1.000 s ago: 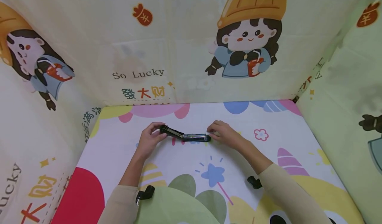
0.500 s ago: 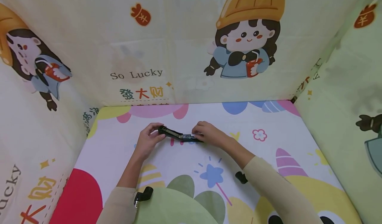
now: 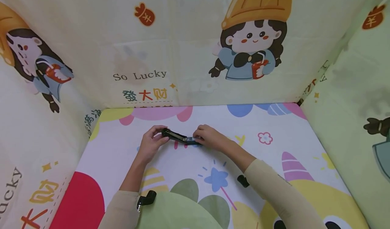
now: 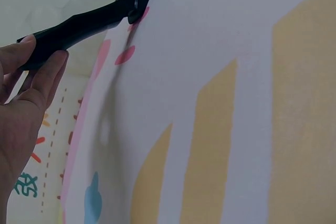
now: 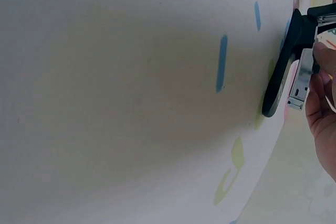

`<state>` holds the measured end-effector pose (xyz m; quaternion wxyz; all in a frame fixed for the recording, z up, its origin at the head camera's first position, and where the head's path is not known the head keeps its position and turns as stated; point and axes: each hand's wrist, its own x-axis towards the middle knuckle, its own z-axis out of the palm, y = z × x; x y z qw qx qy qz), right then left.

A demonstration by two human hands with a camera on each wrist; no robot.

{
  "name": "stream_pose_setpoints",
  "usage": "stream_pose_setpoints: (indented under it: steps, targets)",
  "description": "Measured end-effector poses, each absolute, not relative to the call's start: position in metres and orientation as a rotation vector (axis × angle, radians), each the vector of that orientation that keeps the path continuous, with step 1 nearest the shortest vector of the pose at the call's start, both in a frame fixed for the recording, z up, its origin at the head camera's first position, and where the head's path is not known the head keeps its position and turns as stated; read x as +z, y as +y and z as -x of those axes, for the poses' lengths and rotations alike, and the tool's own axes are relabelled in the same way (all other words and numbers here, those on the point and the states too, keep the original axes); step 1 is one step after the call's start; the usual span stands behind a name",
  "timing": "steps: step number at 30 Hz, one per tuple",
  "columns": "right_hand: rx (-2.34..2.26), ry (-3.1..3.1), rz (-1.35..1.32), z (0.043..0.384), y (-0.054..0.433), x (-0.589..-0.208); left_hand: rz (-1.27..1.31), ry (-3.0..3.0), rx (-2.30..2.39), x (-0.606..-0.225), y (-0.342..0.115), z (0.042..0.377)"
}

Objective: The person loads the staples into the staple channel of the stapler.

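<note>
A black stapler [image 3: 176, 136] is folded open in a shallow V above the table, its metal channels facing up. My left hand [image 3: 150, 143] grips the end of its top arm between thumb and fingers; the left wrist view shows this grip on the dark arm [image 4: 79, 27]. On the other half, my right hand [image 3: 211, 138] has its fingertips at the staple magazine. In the right wrist view the thumb and curled fingers pinch at the silver magazine [image 5: 300, 82], which stands apart from the dark base [image 5: 278, 80]. Whether staples lie between the fingertips is hidden.
A cartoon-printed cloth [image 3: 189, 164] covers the table. Printed fabric walls [image 3: 189, 53] rise at the back and both sides. Small black devices are strapped at the left wrist [image 3: 147, 198] and the right wrist [image 3: 242, 181].
My right hand has moved left from the stapler's right end along the magazine, nearer the hinge, and now covers much of that half. The left hand keeps its hold in place.
</note>
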<state>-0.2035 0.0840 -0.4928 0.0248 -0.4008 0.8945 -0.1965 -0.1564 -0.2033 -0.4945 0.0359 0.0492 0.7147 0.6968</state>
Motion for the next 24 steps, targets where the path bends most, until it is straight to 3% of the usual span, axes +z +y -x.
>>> stream_pose_setpoints:
  steps: [24]
  targets:
    - [-0.671,2.758,1.304,0.2048,0.0828,-0.4971,-0.132,2.202,2.114,-0.4907,-0.2022,0.1568]
